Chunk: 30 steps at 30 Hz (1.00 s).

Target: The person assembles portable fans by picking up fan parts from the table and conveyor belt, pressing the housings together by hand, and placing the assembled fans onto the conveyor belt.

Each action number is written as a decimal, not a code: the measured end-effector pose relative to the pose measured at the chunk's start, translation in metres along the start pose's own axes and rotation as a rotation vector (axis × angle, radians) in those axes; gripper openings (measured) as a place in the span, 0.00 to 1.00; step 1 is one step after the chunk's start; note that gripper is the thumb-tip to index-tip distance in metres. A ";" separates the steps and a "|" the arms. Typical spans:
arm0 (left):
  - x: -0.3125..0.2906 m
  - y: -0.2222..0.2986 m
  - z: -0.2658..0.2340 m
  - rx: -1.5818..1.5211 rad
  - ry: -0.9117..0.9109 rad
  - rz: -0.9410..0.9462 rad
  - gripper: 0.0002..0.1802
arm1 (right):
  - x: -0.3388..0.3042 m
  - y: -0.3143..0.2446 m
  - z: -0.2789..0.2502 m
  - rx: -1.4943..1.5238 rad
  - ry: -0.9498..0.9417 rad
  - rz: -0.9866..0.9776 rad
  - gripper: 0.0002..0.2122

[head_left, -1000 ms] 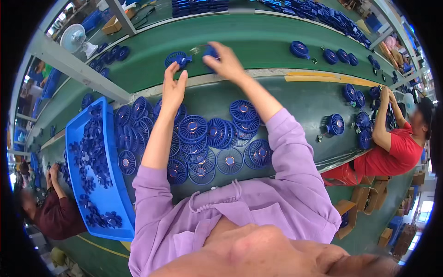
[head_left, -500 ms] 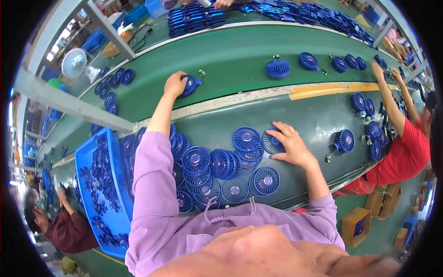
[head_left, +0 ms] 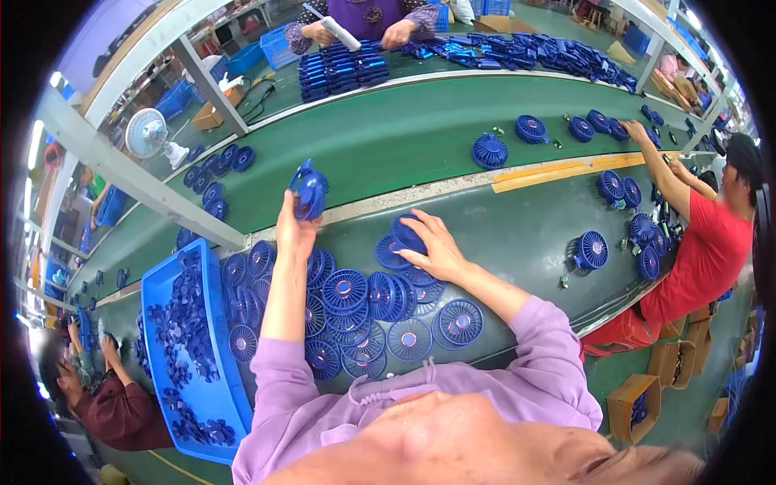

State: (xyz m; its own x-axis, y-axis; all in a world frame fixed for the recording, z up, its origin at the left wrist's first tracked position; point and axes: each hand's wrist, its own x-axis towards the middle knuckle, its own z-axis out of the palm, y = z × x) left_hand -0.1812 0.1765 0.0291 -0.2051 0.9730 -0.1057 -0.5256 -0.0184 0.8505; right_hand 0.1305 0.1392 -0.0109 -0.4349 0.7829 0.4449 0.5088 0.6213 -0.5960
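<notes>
My left hand (head_left: 297, 230) is raised over the near edge of the green belt, fingers wrapped round a blue fan housing (head_left: 310, 194) that is tilted up on its side. My right hand (head_left: 440, 252) grips a round blue fan grille (head_left: 409, 233) between thumb and fingers, just above other grilles on the near worktable. Below and between my arms lie several blue slotted grilles with ringed centers (head_left: 410, 339), some overlapping in stacks. A further cluster of grilles (head_left: 243, 343) sits left of my left forearm, beside the blue bin.
A blue bin (head_left: 234, 404) of small dark-blue parts stands at left. Fan housings with small circuit boards (head_left: 490, 151) rest on the green belt (head_left: 388, 137). A person in red (head_left: 687, 250) works at right; another across the belt holds a white tool (head_left: 343, 34). A metal post (head_left: 153, 182) slants at left.
My left hand has lifted the fan housing off the belt and drawn it nearer. My right hand has moved left with a grille. The view has shifted, showing more of the person opposite.
</notes>
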 end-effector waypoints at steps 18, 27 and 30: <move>-0.141 0.016 0.005 -0.690 -0.195 0.051 0.30 | 0.102 -0.060 0.025 1.168 -0.071 0.229 0.23; -0.128 -0.007 0.027 -0.580 -0.182 -0.032 0.22 | 0.087 -0.095 0.008 1.207 -0.164 0.291 0.19; -0.124 -0.009 0.036 -0.595 -0.162 -0.089 0.23 | 0.086 -0.106 0.009 0.961 -0.237 0.276 0.18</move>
State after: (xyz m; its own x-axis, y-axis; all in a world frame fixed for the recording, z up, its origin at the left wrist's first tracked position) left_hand -0.1213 0.0637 0.0528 -0.0359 0.9984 -0.0440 -0.9144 -0.0150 0.4045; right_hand 0.0326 0.1405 0.0839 -0.5816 0.8031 0.1294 -0.1508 0.0499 -0.9873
